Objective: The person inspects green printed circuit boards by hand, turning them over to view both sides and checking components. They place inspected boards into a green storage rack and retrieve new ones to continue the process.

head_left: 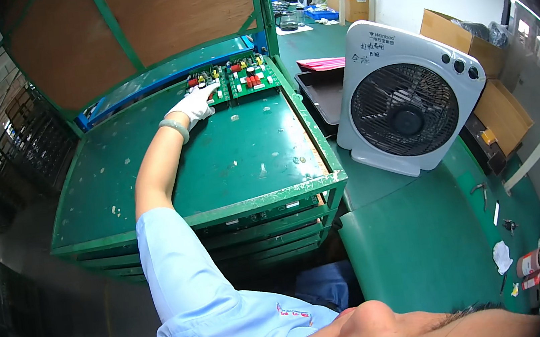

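Note:
My left hand [195, 105], in a white glove with a pale bangle at the wrist, reaches across to the far edge of a green rack's top shelf [248, 157]. Its fingers lie over a green circuit board [224, 93], with the thumb at the near edge; the board seems gripped between them, though part of the hand's hold is hidden. Close beside it on the right is a second green circuit board [252, 80], carrying red, yellow and white components. Both boards rest on the shelf. My right hand does not show.
A brown panel [177, 18] in a green frame rises behind the shelf, with a blue-edged tray [165, 80] beneath. More shelves [264, 230] sit below. To the right, a grey box fan [404, 105], black tray [317, 102] and cardboard box [498, 107] stand on a green bench [414, 245].

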A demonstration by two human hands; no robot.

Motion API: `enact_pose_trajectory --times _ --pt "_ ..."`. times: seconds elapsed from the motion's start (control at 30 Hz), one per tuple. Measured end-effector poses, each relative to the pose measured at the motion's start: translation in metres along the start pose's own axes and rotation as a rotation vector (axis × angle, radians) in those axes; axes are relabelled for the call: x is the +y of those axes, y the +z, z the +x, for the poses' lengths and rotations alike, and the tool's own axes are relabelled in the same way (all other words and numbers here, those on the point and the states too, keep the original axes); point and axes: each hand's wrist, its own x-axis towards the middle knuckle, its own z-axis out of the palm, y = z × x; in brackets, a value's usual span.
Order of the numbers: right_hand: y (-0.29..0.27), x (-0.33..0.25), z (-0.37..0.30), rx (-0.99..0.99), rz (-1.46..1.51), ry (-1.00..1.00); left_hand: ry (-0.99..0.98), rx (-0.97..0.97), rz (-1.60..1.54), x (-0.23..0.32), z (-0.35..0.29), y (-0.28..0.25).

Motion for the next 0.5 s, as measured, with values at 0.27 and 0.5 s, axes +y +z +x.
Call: enact_pose_trajectory --times 0.27,0.5 --pt "-0.037 0.008 0.028 -0.130 0.115 0.122 0.016 0.078 0.057 0.008 0.011 0.011" --pt "-0.047 0.028 0.065 0.024 -0.348 -0.366 0.003 0.063 0.110 0.006 0.018 0.015"
